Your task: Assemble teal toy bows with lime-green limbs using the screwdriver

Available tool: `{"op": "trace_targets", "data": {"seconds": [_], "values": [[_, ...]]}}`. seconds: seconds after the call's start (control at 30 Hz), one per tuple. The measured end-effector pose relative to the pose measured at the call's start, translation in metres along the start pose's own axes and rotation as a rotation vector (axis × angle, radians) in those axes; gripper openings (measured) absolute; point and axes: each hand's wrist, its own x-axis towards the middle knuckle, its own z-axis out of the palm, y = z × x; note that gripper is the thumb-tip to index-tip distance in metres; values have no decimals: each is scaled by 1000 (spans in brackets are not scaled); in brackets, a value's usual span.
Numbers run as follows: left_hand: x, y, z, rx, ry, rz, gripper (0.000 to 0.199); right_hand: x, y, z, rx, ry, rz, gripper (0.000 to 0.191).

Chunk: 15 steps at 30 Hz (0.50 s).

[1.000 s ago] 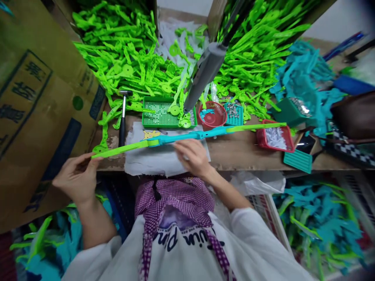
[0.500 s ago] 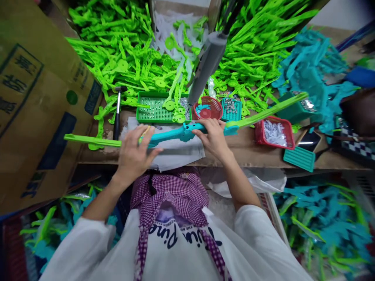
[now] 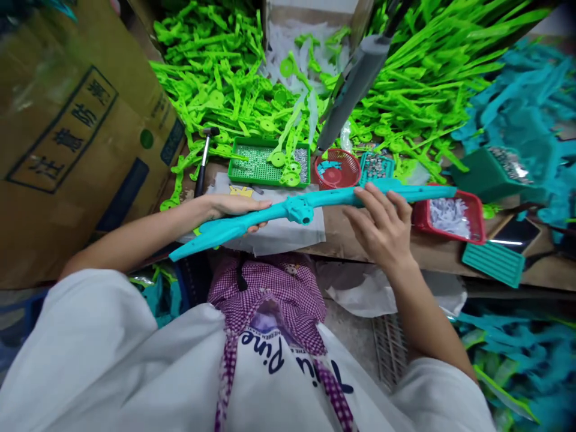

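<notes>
A long blue plastic piece [image 3: 300, 210] with a thick middle joint stretches across in front of me, above the bench. My left hand [image 3: 238, 210] is closed round its left part, the thumb on top and fingertips showing underneath. On its right part rests my right hand [image 3: 382, 222], with the fingertips bent over the top edge and the thumb somewhat apart. Below the piece lies a pale cloth [image 3: 288, 237] with a yellow print. Only blue shows on the upper side of the piece, apart from small bits of green by the left end.
Behind are a green tray [image 3: 252, 174], a red basket [image 3: 337, 174], a hanging grey driver [image 3: 351, 90] and a hammer [image 3: 204, 162]. A red box [image 3: 477, 225] and teal lid [image 3: 494, 262] are at right. Green parts [image 3: 216, 96] are heaped behind; a carton [image 3: 58, 138] stands left.
The long piece has been turned so its blue side faces up and its green arms no longer show. My right hand has moved right along it. The view has shifted left.
</notes>
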Motion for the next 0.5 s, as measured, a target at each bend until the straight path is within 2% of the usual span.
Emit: {"op": "trace_targets", "data": {"seconds": [0.1,0.23,0.37,0.43,0.5], "values": [[5,1,0,-73,-41,-32,55,0,6,-10,-36,36,42,32],[1,-2,8,8,-46,40,51,-3,4,-24,-58,-5,51,33],[-20,-17,29,262,10,213,42,-11,-13,-32,-40,125,-52,39],[-33,-29,40,306,35,225,42,-10,-20,-36,-30,154,-7,51],[-45,-41,47,269,48,185,42,-5,-24,-38,33,93,40,60]]}}
